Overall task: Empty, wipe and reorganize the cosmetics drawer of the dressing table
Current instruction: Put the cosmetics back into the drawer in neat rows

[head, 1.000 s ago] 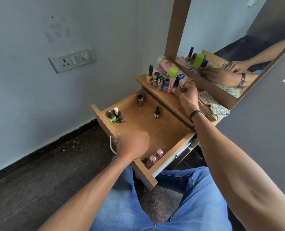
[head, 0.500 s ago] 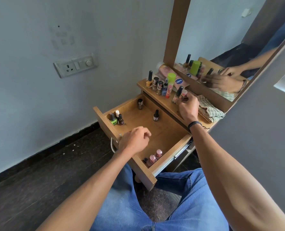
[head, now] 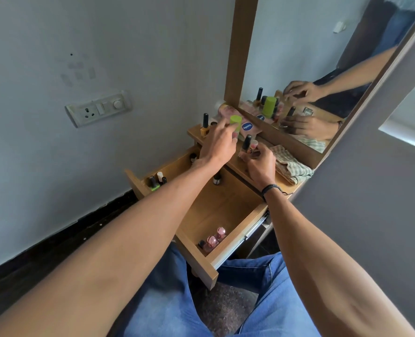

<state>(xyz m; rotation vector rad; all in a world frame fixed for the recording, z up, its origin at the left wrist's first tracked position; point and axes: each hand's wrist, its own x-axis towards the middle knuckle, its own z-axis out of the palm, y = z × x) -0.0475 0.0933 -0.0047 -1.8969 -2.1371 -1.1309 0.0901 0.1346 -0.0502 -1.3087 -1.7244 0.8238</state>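
The wooden drawer (head: 228, 210) is pulled out over my lap. Inside it, nail polish bottles (head: 156, 182) stand in the far left corner, a single dark bottle (head: 216, 179) stands mid-drawer, and pink bottles (head: 215, 239) sit in the near corner. My left hand (head: 218, 145) reaches over the row of bottles on the tabletop, its fingers spread beside the green-capped bottle (head: 235, 120). My right hand (head: 259, 165) grips a black-capped bottle (head: 246, 143) and a small pink tube (head: 254, 144) on the tabletop. A yellow nail polish (head: 204, 127) stands at the left end.
A checked cloth (head: 292, 167) lies crumpled on the tabletop to the right of my right hand. A lotion bottle (head: 246, 126) lies against the mirror (head: 298, 57). A wall socket (head: 98, 109) is on the left wall. My jeans-clad knees are under the drawer.
My left hand has left the drawer's front edge and moved up to the bottles on the tabletop. My right hand has stayed on the two small items there.
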